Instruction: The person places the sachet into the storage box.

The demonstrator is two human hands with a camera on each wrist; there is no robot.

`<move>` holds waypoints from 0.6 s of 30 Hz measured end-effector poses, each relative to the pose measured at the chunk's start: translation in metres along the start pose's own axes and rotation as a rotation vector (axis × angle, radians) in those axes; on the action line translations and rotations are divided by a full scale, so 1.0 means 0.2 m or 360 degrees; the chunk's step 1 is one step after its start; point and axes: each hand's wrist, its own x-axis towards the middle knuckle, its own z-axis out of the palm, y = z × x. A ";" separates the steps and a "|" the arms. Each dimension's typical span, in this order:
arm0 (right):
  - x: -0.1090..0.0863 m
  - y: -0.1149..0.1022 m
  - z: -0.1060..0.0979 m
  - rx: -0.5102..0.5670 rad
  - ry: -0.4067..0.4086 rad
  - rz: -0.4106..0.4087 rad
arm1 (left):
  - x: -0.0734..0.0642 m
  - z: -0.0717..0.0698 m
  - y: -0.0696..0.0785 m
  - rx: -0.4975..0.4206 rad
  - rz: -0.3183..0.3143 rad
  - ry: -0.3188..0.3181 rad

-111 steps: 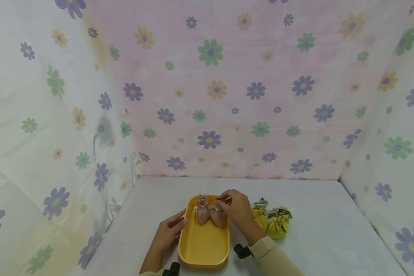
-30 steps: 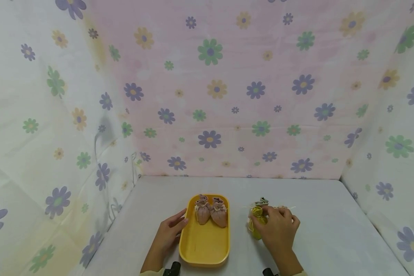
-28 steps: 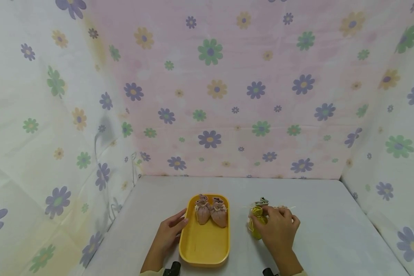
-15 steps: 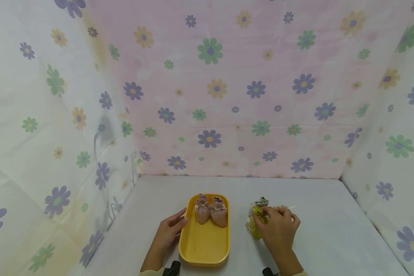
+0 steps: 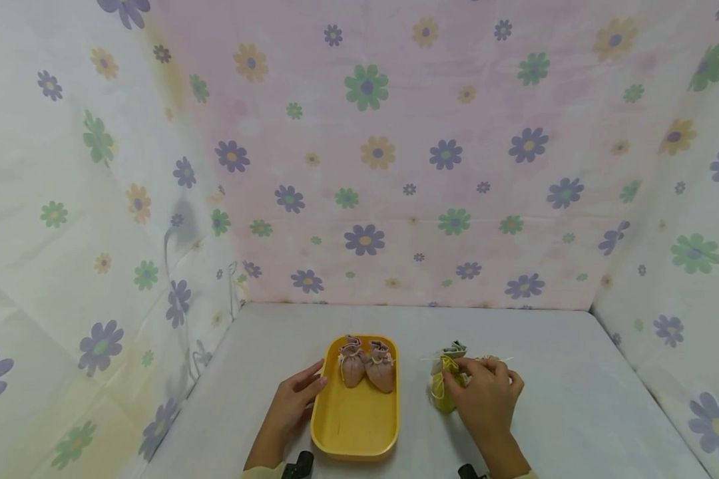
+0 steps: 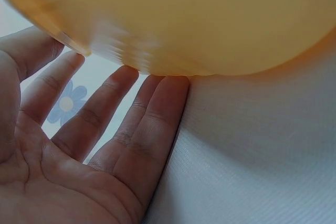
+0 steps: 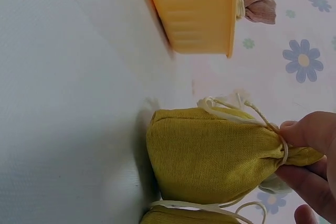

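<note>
My right hand (image 5: 485,396) pinches the gathered neck of a mustard-yellow drawstring pouch (image 7: 215,156) between thumb and fingers. The pouch stands upright on the table, right of a yellow tray (image 5: 355,426). A second mustard pouch (image 7: 186,216) sits right beside it, mostly covered by my hand in the head view. Two mauve drawstring pouches (image 5: 352,368) lie side by side at the tray's far end. My left hand (image 5: 290,402) rests along the tray's left side; its fingers (image 6: 149,129) are fairly straight, their tips touching the outer wall.
A grey-green pouch top (image 5: 455,349) shows behind the held pouch, and a pale cord end sticks out past my right hand. White table surface (image 5: 575,392) extends to the right. Flower-printed cloth (image 5: 419,166) hangs at the back and both sides.
My right hand has left the mauve pouch in the tray, moved right and taken the mustard pouch by its neck. Over the last second it has barely moved. The left hand stays put.
</note>
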 end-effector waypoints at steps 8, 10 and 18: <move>0.02 -0.03 -0.03 0.0015 0.0013 -0.0005 | -0.01 0.00 0.01 -0.0004 -0.0009 -0.0006; 0.03 -0.04 -0.03 0.0023 0.0021 -0.0013 | -0.01 0.00 0.01 -0.0006 -0.0011 -0.0005; 0.04 -0.05 -0.03 0.0108 0.0086 -0.0052 | -0.01 0.00 0.01 0.0001 -0.0007 0.0004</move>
